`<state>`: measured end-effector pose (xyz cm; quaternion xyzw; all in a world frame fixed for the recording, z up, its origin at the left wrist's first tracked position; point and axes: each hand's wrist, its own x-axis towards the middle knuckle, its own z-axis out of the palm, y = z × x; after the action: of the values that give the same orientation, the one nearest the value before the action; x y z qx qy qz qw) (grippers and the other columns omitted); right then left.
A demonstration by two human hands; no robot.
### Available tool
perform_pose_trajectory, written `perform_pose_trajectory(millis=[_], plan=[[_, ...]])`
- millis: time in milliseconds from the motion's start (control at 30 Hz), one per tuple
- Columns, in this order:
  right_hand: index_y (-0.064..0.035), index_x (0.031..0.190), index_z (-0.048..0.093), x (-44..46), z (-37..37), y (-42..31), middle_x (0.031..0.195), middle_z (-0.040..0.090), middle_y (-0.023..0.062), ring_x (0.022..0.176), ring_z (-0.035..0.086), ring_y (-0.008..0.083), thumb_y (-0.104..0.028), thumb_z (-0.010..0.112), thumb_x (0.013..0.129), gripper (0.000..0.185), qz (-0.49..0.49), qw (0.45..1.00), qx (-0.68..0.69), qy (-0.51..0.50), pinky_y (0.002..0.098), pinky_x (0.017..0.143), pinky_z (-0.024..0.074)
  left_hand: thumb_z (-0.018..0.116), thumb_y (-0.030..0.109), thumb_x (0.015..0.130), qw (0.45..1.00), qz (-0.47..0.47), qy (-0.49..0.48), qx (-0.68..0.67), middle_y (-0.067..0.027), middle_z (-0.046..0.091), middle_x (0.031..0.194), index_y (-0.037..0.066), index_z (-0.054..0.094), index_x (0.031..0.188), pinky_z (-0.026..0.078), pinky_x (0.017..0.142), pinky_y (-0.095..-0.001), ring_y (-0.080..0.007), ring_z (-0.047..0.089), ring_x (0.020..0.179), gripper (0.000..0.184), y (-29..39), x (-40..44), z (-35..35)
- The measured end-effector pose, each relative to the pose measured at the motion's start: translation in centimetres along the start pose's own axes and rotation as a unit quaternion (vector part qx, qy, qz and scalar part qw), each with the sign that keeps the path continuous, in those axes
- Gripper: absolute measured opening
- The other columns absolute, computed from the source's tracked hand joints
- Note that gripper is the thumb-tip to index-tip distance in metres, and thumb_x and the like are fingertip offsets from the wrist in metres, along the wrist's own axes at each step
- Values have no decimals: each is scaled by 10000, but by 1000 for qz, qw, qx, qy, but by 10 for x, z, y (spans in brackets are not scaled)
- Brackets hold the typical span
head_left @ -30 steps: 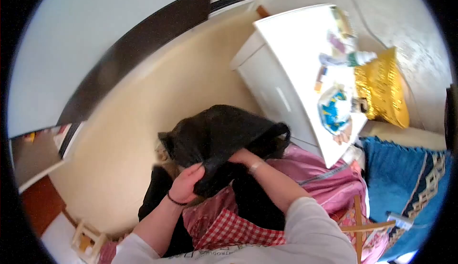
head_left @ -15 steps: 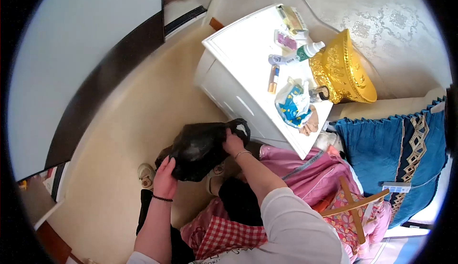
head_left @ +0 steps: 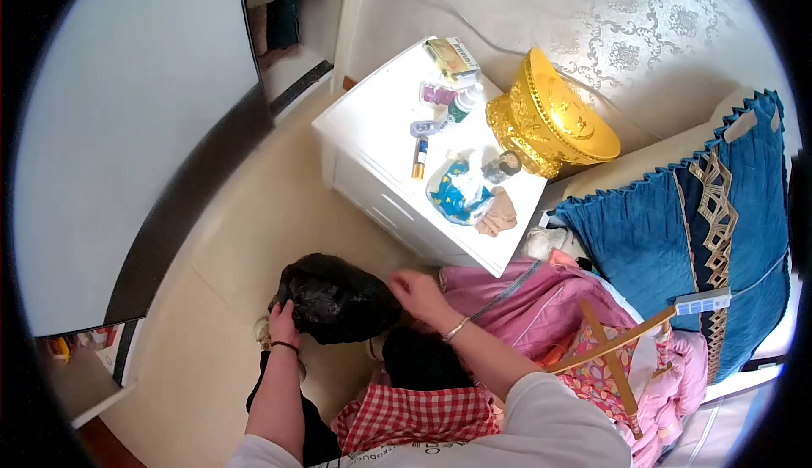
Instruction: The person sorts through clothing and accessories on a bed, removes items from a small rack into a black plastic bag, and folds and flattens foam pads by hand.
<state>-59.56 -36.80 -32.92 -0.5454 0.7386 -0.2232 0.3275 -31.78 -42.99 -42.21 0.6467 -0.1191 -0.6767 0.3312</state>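
Observation:
A black plastic bag [head_left: 338, 299], rounded and shiny, is held above the floor in front of my knees. My left hand [head_left: 283, 324] grips its left end, with the fingers partly behind the plastic. At the bag's right end my right hand [head_left: 419, 299] is closed, its fingers curled against the edge; the exact grip is partly hidden. What the bag contains does not show. Beneath the bag, part of a light shoe [head_left: 262, 331] is visible.
A white cabinet [head_left: 355, 125] carries a golden bowl-like ornament [head_left: 558, 117], small bottles, boxes and a blue-and-white packet [head_left: 461, 193]. To the right are pink clothes [head_left: 516, 303], a wooden hanger [head_left: 613, 349] and a blue cushioned headboard [head_left: 634, 256]. A sliding door [head_left: 144, 146] stands left.
The bag has become rounder and fuller. My right hand has moved down, towards my body, and my left hand slightly left and down. The camera view has shifted.

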Motion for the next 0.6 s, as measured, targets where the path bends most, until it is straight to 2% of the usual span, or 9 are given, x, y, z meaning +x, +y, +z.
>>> perform_pose_trajectory(millis=[100, 167, 233, 300, 333, 400, 433, 500, 600], plan=[[-31, 826, 582, 46, -58, -47, 762, 582, 168, 717, 587, 350, -130, 583, 797, 102, -129, 970, -105, 179, 431, 635, 477, 572, 129, 867, 998, -22, 46, 39, -95, 576, 1134, -18, 482, 1221, 450, 846, -313, -199, 553, 1008, 394, 8, -16, 5], [-43, 861, 581, 89, -98, -81, 780, 564, 144, 753, 596, 324, -115, 585, 770, 117, -154, 940, -187, 240, 409, 606, 483, 577, 122, 862, 999, -14, 11, 39, -96, 572, 1142, -20, 474, 1227, 443, 864, -321, -203, 546, 1023, 405, -7, 2, -9], [-39, 876, 581, 137, -119, -96, 825, 578, 124, 760, 609, 299, -109, 555, 780, 122, -131, 916, -271, 266, 416, 614, 491, 582, 115, 857, 999, -9, -25, 33, -98, 568, 1151, -22, 467, 1233, 436, 881, -329, -208, 539, 1039, 417, -13, 7, -13], [-50, 882, 629, 188, -122, -86, 855, 624, 96, 789, 627, 257, -106, 527, 790, 148, -79, 874, -419, 232, 418, 657, 496, 581, 114, 856, 999, -37, -38, -9, -100, 563, 1161, -17, 471, 1232, 422, 903, -338, -210, 528, 1062, 413, -7, 0, -7], [-50, 882, 629, 204, -124, -86, 855, 624, 96, 789, 627, 257, -106, 527, 790, 148, -82, 873, -422, 230, 418, 657, 496, 581, 114, 856, 998, -39, -39, -14, -100, 563, 1161, -17, 471, 1232, 422, 903, -338, -210, 528, 1062, 413, 0, -7, -2], [-71, 879, 676, 223, -125, -87, 894, 661, 85, 822, 636, 230, -101, 515, 796, 184, -4, 864, -498, 74, 395, 681, 490, 581, 115, 854, 998, -59, -1, 10, -103, 565, 1157, -18, 472, 1227, 424, 901, -334, -209, 531, 1057, 411, 13, -19, 7], [-71, 879, 676, 226, -124, -88, 894, 661, 85, 822, 636, 230, -101, 515, 796, 184, -6, 863, -501, 72, 395, 681, 490, 581, 115, 854, 998, -61, 0, 7, -103, 565, 1157, -18, 472, 1227, 424, 901, -334, -209, 531, 1057, 411, 13, -18, 7], [-108, 871, 705, 230, -121, -88, 914, 676, 93, 862, 636, 240, -120, 514, 810, 200, -63, 825, -560, 32, 361, 697, 475, 577, 115, 856, 997, -58, -42, 4, -95, 569, 1153, -14, 475, 1224, 430, 896, -331, -207, 537, 1050, 402, 13, -17, 4], [-90, 831, 687, 227, -115, -81, 861, 668, 85, 825, 624, 243, -109, 525, 783, 170, -76, 804, -588, 47, 327, 699, 462, 575, 114, 857, 997, -58, -53, 17, -81, 576, 1144, -1, 483, 1218, 442, 883, -330, -205, 545, 1039, 390, 9, -13, 1]])
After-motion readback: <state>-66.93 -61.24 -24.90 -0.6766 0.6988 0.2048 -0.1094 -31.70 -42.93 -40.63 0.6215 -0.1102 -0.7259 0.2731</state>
